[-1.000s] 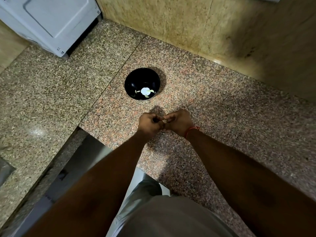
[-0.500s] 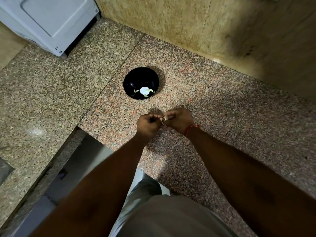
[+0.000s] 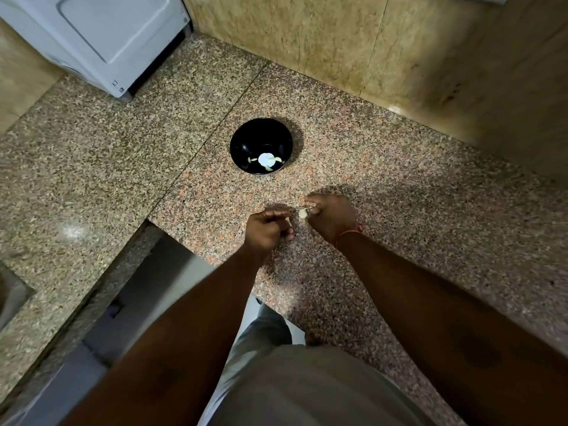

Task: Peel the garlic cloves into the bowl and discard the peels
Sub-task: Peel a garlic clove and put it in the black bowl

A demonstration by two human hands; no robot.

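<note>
A bowl [image 3: 261, 146] is set on the granite counter [image 3: 399, 210], ahead of both hands. Peeled cloves [image 3: 266, 161] are held inside it. The left hand [image 3: 268, 230] and right hand [image 3: 330, 218] are placed side by side above the counter, slightly apart. A garlic clove [image 3: 303, 213] is pinched in the right hand (facing the left one). An appliance [image 3: 101, 38] is stood at the far left, and a wall [image 3: 368, 47] is behind the bowl.
</note>
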